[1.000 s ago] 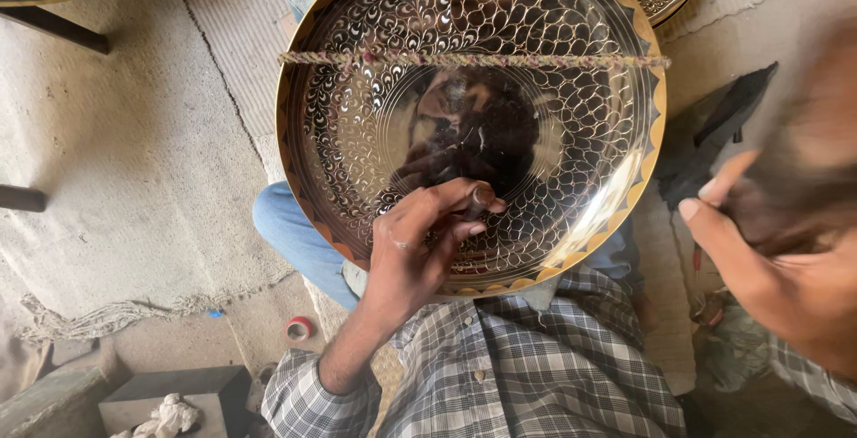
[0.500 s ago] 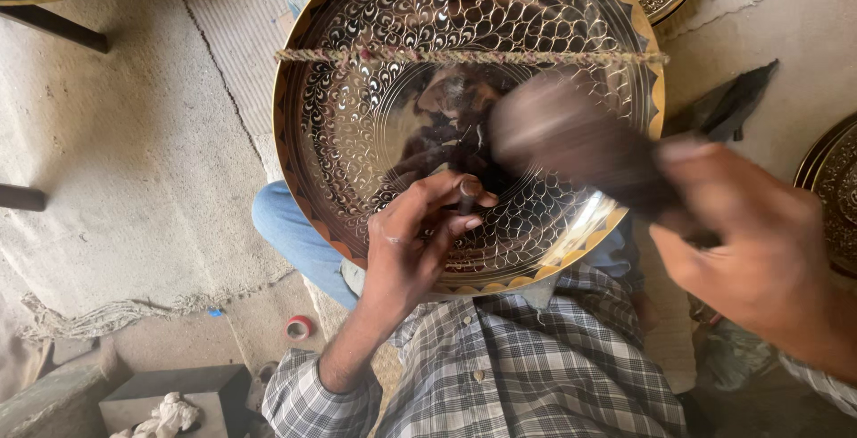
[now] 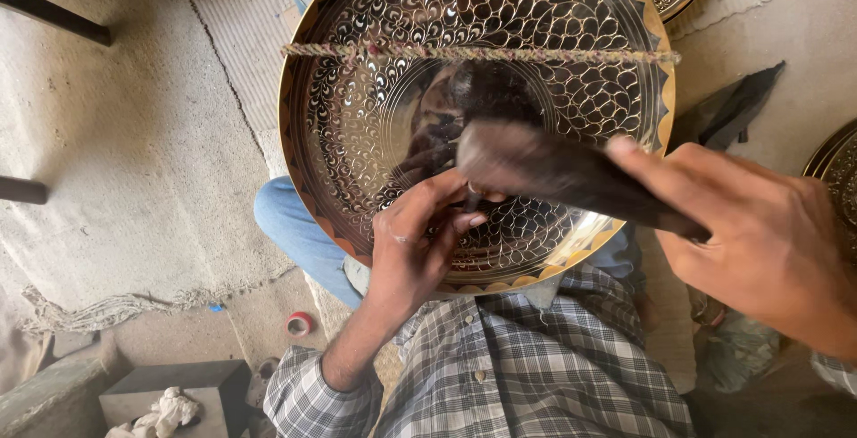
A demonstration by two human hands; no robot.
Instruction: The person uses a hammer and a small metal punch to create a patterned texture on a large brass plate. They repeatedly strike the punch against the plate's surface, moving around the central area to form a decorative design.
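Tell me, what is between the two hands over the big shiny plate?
In the head view, the dark mallet held by the right hand stretches toward the left hand, over the engraved plate.

Daylight falls on a rough, pale concrete floor (image 3: 116, 161) partly covered by a ribbed woven mat (image 3: 241, 36) with a frayed edge, where a dark grey block (image 3: 170, 384) holding a crumpled white rag (image 3: 161, 416) sits near a small red ring (image 3: 299, 323).

A single head-worn camera looks steeply down from close above, onto the person's lap, where a patterned metal tray (image 3: 375, 116) fills most of the frame.
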